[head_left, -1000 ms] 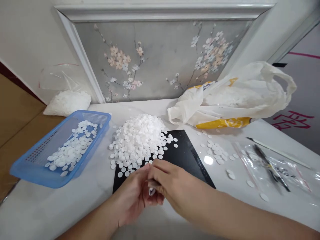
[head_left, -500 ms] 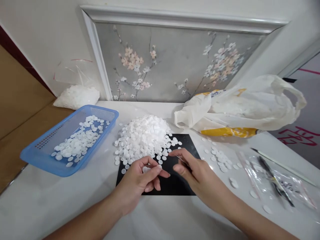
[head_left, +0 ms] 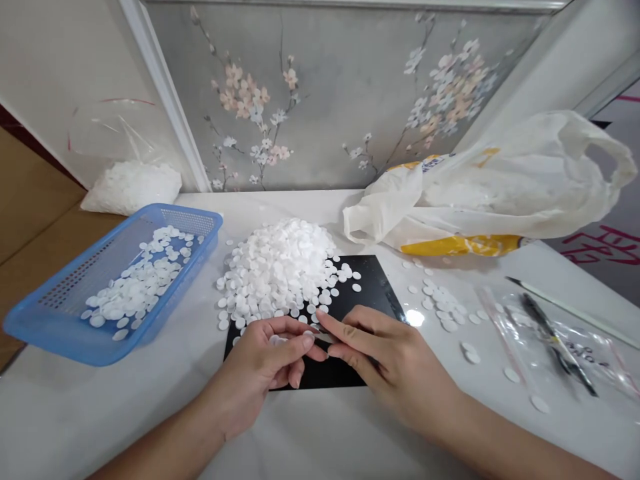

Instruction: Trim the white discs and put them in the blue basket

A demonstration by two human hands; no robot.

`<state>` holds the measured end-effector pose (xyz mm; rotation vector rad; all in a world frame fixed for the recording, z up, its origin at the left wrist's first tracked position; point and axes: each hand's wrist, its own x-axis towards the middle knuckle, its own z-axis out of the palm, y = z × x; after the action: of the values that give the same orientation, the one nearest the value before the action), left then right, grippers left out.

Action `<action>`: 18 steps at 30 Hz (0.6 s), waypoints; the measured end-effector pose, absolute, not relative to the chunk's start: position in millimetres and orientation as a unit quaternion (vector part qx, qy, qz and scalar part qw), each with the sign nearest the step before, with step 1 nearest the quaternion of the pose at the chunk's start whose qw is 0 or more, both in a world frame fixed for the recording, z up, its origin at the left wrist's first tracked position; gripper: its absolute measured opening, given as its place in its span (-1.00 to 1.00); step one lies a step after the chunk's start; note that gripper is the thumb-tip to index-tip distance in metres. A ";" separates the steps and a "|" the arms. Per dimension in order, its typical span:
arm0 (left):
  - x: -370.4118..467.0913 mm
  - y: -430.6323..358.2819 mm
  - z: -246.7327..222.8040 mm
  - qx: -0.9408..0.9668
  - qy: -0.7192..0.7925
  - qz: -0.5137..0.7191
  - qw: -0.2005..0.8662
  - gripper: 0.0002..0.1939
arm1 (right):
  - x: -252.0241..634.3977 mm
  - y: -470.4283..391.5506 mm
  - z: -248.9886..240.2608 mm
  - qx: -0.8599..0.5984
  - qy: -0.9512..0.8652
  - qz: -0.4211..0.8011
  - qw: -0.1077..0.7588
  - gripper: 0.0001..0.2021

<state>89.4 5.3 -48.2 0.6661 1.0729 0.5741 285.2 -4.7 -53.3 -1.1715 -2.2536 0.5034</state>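
My left hand [head_left: 273, 357] is closed around several small white plastic discs. One white disc [head_left: 309, 335] is pinched between its thumb and forefinger. My right hand [head_left: 387, 350] grips a thin, blade-like metal tool [head_left: 326, 338], mostly hidden by the fingers. The tool's end reaches the pinched disc, though whether it touches cannot be made out. Both hands are over a black mat [head_left: 345, 372]. A large heap of white discs [head_left: 283, 263] lies just beyond them, partly on the mat.
To the left, a blue plastic basket [head_left: 45, 340] contains loose discs. Behind it rests a clear bag of white pieces [head_left: 135, 187]. A white plastic carrier bag [head_left: 465, 207] lies back right. Scattered discs [head_left: 443, 303], a black pen [head_left: 555, 340], and a clear zip bag [head_left: 593, 353] occupy the right side.
My right hand has moved left, bringing the thin tool to the disc in my left hand. The left hand keeps its pinch. The camera view has tilted down a little.
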 end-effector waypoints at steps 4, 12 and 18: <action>88.8 5.0 -49.8 0.328 0.484 0.259 0.769 -0.74 | 283.8 -5.7 -53.8 -0.420 -0.848 0.165 0.279 -0.67; 89.5 4.9 -47.5 0.323 0.483 0.272 0.767 -0.76 | 284.5 -4.7 -55.8 -0.415 -0.848 0.147 0.296 -0.67; 89.2 6.4 -45.8 0.312 0.500 0.275 0.759 -0.78 | 283.3 -4.6 -55.5 -0.425 -0.838 0.150 0.309 -0.67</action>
<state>89.2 6.4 -45.8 0.6793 1.0899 0.5997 283.3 -4.6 -55.5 -1.1235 -2.2135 0.3954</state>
